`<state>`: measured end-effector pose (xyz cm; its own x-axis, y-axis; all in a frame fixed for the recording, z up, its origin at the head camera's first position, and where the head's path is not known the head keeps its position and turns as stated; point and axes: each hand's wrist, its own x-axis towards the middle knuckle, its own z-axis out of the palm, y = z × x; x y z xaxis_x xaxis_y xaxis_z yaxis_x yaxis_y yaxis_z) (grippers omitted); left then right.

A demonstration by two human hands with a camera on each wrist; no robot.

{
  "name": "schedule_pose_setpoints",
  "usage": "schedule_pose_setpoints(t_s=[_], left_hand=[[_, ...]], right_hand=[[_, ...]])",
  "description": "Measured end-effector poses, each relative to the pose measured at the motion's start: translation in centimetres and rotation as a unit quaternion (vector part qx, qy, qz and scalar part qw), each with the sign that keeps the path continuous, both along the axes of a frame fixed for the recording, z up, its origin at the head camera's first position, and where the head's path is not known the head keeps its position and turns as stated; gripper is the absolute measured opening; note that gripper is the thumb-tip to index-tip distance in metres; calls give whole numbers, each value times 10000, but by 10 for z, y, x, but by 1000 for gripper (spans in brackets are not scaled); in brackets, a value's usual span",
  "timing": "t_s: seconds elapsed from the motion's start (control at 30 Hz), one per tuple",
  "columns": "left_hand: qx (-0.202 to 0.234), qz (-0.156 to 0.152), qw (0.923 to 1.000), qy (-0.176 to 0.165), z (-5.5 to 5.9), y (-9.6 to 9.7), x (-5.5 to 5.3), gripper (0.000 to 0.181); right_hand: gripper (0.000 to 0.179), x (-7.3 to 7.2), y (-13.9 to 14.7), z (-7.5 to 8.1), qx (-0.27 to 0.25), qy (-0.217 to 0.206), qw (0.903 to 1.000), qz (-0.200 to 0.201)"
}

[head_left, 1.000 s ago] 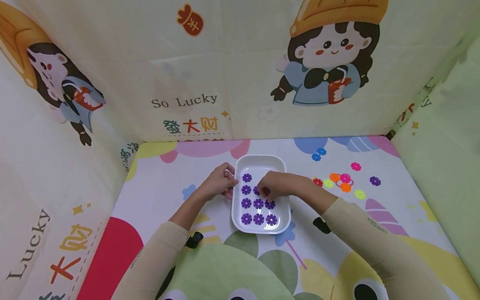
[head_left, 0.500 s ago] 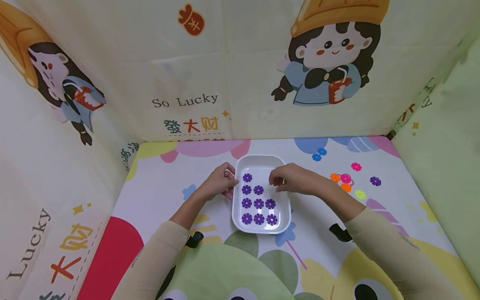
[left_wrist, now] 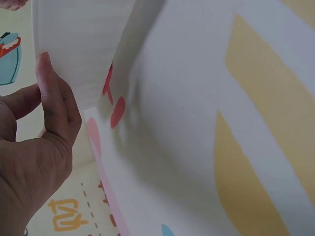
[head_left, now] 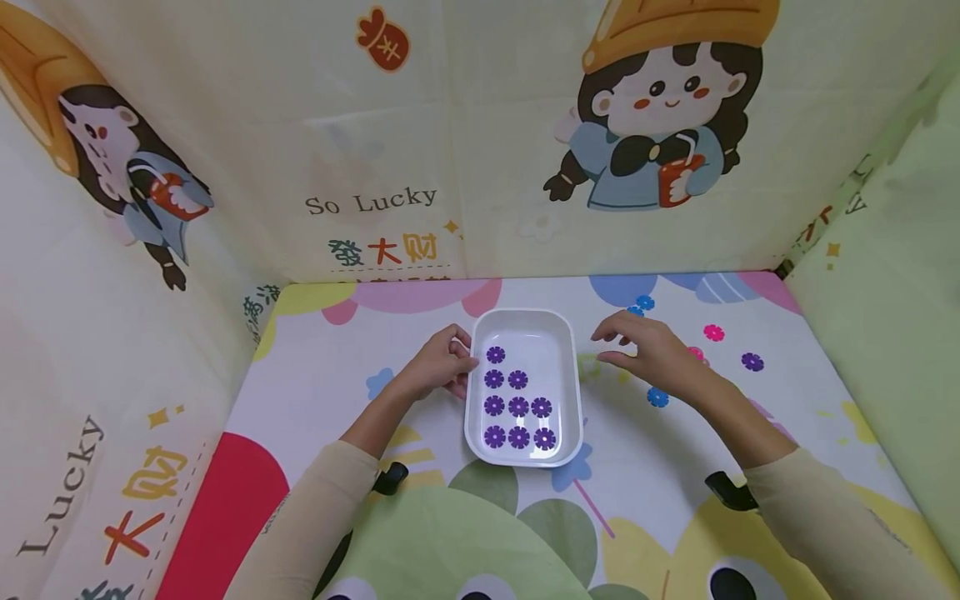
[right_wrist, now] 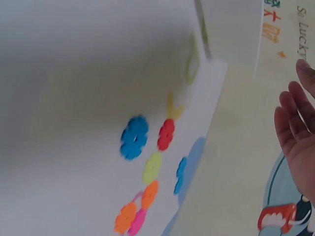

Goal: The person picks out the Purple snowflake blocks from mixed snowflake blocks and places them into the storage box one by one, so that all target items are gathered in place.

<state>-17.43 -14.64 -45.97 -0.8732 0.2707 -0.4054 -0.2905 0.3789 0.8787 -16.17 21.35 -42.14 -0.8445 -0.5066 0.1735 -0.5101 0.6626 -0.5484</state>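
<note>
My left hand (head_left: 437, 364) grips the left edge of a white rectangular tray (head_left: 543, 346). In the left wrist view its fingertips lie against the outer side of the tray (left_wrist: 81, 44). Inside, purple flower-shaped plastic discs (head_left: 518, 407) form rows: three in each of the two near rows, then two, then one at the far left. Between the tray and the loose discs, my right hand (head_left: 656, 354) is raised over the table, thumb and fingers apart, holding nothing. The right wrist view shows the palm of the right hand (right_wrist: 300, 142) at the edge.
Right of the tray lie loose flower discs: a blue disc (head_left: 657, 397), a pink disc (head_left: 714, 333), a purple disc (head_left: 752, 362) and two blue ones at the back. The right wrist view adds a red disc (right_wrist: 166, 134) and orange ones. Printed cloth walls surround the table.
My right hand has left the tray and moved right, its fingers spreading. A purple disc in the second row, earlier under the hand, is now uncovered. The left hand has stayed at the rim.
</note>
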Motion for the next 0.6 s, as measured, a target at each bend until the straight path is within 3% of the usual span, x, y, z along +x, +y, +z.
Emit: schedule_pose_setpoints(t_s=[0.33,0.6], left_hand=[[-11,3,10000,70,1,1,1,30],[32,-1,10000,54,0,1,1,29]], right_hand=[[39,5,61,-10,236,570,9948,-810],[44,8,104,-16,444,83,9884,-1450]])
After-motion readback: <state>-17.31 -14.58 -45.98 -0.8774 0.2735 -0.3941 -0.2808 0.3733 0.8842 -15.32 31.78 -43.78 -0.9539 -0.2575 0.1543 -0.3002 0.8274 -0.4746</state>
